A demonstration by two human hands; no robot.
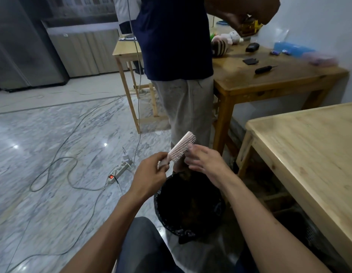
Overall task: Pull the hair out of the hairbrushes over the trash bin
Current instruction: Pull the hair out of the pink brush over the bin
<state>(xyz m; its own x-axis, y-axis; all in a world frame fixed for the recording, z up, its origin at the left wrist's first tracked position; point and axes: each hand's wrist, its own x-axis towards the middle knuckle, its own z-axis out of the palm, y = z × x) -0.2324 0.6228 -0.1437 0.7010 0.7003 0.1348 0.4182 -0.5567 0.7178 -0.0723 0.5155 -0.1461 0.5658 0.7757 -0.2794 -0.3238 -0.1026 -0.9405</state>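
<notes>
I hold a pale pink hairbrush (182,147) by its handle in my left hand (151,172), head tilted up and to the right, bristles facing right and down. My right hand (203,160) is at the bristle side, fingertips touching the teeth, fingers loosely spread. Below both hands stands a black trash bin (190,205) lined with a black bag, with dark hair inside. A small dark clump seems to hang under my right fingers, just above the bin's far rim.
A person in a dark shirt and grey trousers (183,91) stands right behind the bin. A light wooden table (313,154) is at my right, a darker table (269,79) with small objects behind it. A power strip (120,170) and cables lie on the marble floor at left.
</notes>
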